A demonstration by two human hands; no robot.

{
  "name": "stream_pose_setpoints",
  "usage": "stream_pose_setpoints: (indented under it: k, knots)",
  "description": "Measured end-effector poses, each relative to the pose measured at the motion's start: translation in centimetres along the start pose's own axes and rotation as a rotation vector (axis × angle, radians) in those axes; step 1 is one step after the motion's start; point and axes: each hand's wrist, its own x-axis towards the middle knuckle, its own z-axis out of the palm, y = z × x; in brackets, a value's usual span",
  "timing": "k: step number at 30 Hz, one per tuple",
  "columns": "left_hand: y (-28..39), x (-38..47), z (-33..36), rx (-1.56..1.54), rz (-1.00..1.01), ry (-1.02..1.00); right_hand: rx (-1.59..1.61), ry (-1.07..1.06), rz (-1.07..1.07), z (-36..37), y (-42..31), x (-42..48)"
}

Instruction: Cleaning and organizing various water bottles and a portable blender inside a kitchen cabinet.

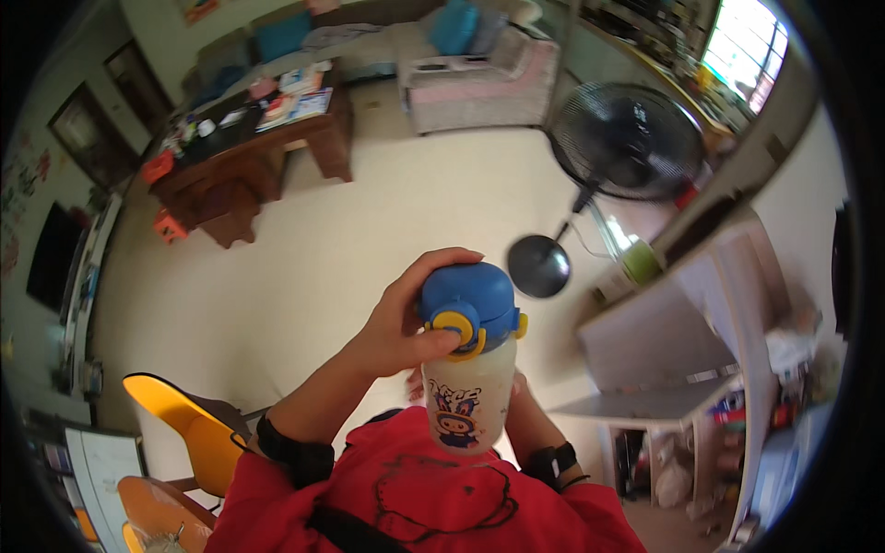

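A drinking bottle (464,394) with a blue lid (477,287) and a clear-looking, frosted body stands upright before my chest. Its body bears a printed cartoon figure and some lettering. My left hand (408,325) grips the lid from the left, fingers over the top. The left thumb rests on the yellow round button (453,326) at the lid's front. A yellow catch (522,325) sits at the lid's right side. My right hand (519,384) is mostly hidden behind the bottle; only its edge shows beside the body, so its grip cannot be made out.
A dark wooden coffee table (304,135) with papers stands ahead left, before a sofa (477,97). A black pedestal fan (626,142) is ahead right. A grey shelf unit (636,345) stands close on my right. A yellow chair (187,428) is near on my left.
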Motion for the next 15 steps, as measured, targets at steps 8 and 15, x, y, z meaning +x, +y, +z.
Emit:
stream_pose_setpoints:
  k: [8,15]
  knots:
    - [0.5,3.3,-15.8,0.41,0.004,0.282,-0.206,0.104,0.031,-2.0,-3.0,17.7]
    - [-1.5,13.2,-27.3,0.046,0.004,0.297,-0.205,-0.154,0.093,-13.2,-6.4,28.6]
